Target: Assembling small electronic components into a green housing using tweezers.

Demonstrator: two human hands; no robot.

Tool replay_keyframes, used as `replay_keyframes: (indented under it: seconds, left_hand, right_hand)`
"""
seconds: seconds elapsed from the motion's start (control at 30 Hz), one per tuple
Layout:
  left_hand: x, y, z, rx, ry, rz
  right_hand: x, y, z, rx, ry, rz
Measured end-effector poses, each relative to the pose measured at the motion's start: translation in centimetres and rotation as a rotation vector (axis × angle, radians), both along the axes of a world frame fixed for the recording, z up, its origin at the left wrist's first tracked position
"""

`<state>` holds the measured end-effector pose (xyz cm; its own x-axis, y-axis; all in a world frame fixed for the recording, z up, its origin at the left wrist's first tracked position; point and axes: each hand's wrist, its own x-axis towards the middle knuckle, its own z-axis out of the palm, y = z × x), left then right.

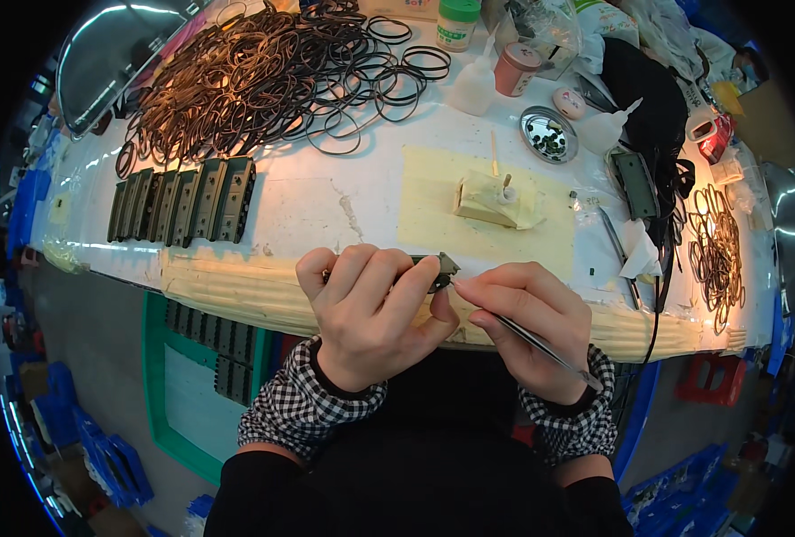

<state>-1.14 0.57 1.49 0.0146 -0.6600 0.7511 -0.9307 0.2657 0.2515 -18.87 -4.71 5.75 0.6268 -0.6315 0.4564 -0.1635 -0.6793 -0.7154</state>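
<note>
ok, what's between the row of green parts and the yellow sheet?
No objects. In the head view, only white tabletop with rough scuff marks separates the green parts from the yellow sheet.

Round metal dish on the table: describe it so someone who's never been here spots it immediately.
On the white worktable, find the pale yellow sheet. By that sheet's far right corner, nearer than the reddish canister, sits a shallow, round, silvery dish. Unlike the canister, it is flat and open, with small dark green pieces inside.
</note>
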Motion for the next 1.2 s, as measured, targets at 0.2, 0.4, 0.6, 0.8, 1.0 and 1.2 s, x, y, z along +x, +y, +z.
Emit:
replay_keyframes:
  seconds: [0.2, 0.4, 0.6, 0.8, 1.0, 1.2]
  left_hand:
    - [0.4, 0.0, -0.3, 0.031, -0.038, -0.051]
    - [0.1, -0.6, 0.1, 0.047, 0.016, -0.055]
    - [0.8, -2.4, 1.7, 0.052, 0.041, 0.018]
    - [0.3, -4.1, 1.4, 0.003, 0.092, 0.032]
    - [0.3, -4.1, 1.0, -0.022, 0.115, 0.007]
    - [0.4, -3.9, 1.0, -0.022, 0.138, -0.022]
  right_hand:
    - [-0.7, -1.7, -0.6, -0.108, 0.073, 0.150]
    - [-0.6, -2.1, 0.1, -0.164, 0.076, 0.146]
    - [-1.5, -3.5, 0.2, -0.006, -0.230, -0.261]
    - [-0.5, -6.9, 0.2, -0.440, 0.163, -0.408]
    - [0.5, -7.3, -0.2, -0.394, 0.198, -0.369]
    - [0.2, -6.8, 1.4, -0.532, -0.035, -0.422]
